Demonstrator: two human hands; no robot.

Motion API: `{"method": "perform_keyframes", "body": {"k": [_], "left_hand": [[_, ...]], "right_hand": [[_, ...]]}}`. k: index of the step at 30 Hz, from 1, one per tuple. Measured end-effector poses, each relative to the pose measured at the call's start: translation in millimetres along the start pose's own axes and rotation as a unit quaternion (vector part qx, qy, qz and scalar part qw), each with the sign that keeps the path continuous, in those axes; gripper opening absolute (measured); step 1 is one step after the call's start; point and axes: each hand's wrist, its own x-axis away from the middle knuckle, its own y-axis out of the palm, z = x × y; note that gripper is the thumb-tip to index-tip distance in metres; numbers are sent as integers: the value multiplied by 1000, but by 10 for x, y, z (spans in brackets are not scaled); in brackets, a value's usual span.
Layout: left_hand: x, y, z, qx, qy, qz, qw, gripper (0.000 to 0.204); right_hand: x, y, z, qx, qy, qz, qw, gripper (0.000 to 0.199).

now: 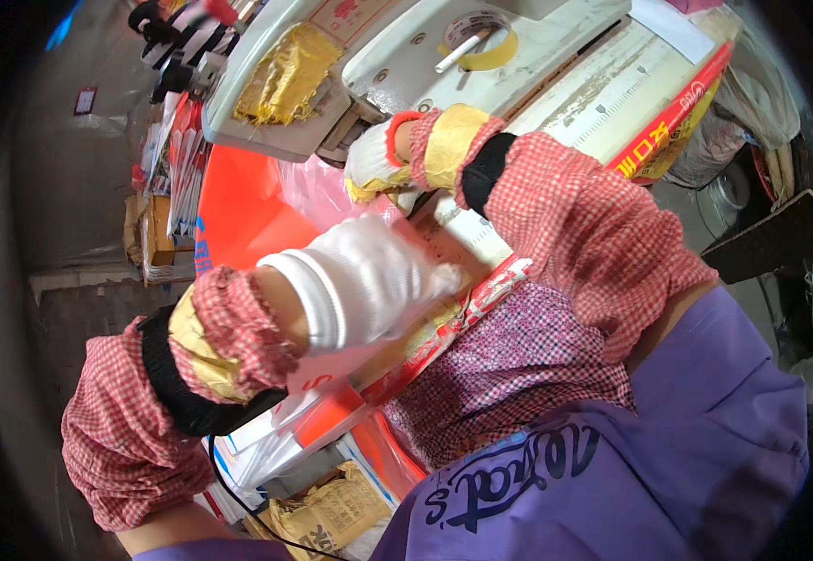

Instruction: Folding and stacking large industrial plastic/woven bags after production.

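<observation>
A pale industrial sewing machine (322, 70) spans the top, with a worn gold patch on its head. My right hand (380, 159), in a white glove with yellow fingertips, is curled down beside the needle area. Its fingertips are mostly hidden, close to a pink plastic sheet (317, 192). Nearer to me, my left hand (374, 276) in a white knit glove reaches over the front edge of the machine bed. Motion blurs it, and its fingers are unclear. An orange-red plastic sheet (243, 210) spreads out beyond the left wrist. Checked sleeves cover both forearms.
On the machine base lies a tape roll (490, 51) with a white stick across it. Red-and-yellow tape (673, 122) lines the table edge. Stacked flat bags (182, 164) stand at far left. Below are a brown paper sack (331, 510) and a black cable (238, 496).
</observation>
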Motion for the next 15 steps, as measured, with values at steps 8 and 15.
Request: {"method": "perform_keyframes", "body": {"k": [8,15], "left_hand": [[487,-808,-70,376,-196,-66,903,14],[596,-701,793,20,-215,-473,854,29]], "right_hand": [[433,-74,-296,308,-122,70,941,28],[535,159,-375,224,-117,211,944,15]]}}
